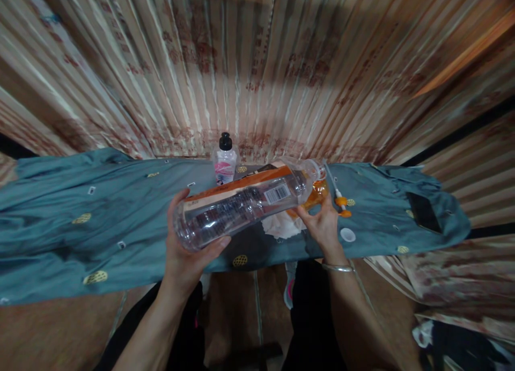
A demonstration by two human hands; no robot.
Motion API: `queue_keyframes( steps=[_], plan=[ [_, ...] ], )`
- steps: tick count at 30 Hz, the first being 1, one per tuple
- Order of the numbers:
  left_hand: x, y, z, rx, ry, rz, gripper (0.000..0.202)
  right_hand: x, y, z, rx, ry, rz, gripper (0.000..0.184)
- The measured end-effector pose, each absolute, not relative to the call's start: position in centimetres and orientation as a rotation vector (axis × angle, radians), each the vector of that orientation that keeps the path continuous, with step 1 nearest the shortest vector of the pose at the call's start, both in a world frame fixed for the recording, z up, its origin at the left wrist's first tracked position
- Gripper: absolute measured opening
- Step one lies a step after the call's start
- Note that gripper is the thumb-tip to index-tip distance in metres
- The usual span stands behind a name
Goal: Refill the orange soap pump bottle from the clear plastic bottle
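Observation:
My left hand (187, 255) is closed round the base of a large clear plastic bottle (241, 202) with an orange and cream label and a barcode. The bottle lies tilted almost sideways, its neck toward the right. Under its mouth, my right hand (324, 223) grips a small amber bottle (316, 194), partly hidden by the fingers and the large bottle. Whether the two mouths touch, I cannot tell. Just right of that hand lie an orange pump top with a pale tube (341, 201) and a white round cap (348, 235). Crumpled white tissue (281, 227) is below the large bottle.
A pinkish bottle with a black cap (225, 167) stands behind the large bottle. A dark phone (423, 212) rests at the right of the teal cloth (132, 215) covering the narrow table. Pleated curtains (241, 81) hang close behind it.

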State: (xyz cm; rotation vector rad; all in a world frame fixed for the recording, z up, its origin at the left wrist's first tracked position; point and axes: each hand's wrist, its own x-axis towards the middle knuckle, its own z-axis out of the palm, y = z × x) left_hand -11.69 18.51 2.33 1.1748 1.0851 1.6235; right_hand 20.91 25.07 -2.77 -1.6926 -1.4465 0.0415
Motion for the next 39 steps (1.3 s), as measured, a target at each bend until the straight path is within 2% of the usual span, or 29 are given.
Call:
queue_keyframes(
  steps=[10,17,26,39],
  plan=[
    [-11.76,18.34,2.9,1.145,1.146,1.616,0.12,20.82,25.07,-2.48,-1.695,-1.453,0.084,0.079],
    [-11.68,18.42,2.82,1.133,1.138,1.633,0.12,20.81,25.1,-2.41,-1.711,-1.42,0.151,0.09],
    [-11.67,18.42,2.69,1.133,1.119,1.656,0.119,20.67,25.08,-2.15,-1.686,-1.443,0.074,0.084],
    [-11.87,18.53,2.49,1.156,1.136,1.646,0.118,20.78,25.05,-2.03,-1.7,-1.452,0.132,0.085]
  ],
)
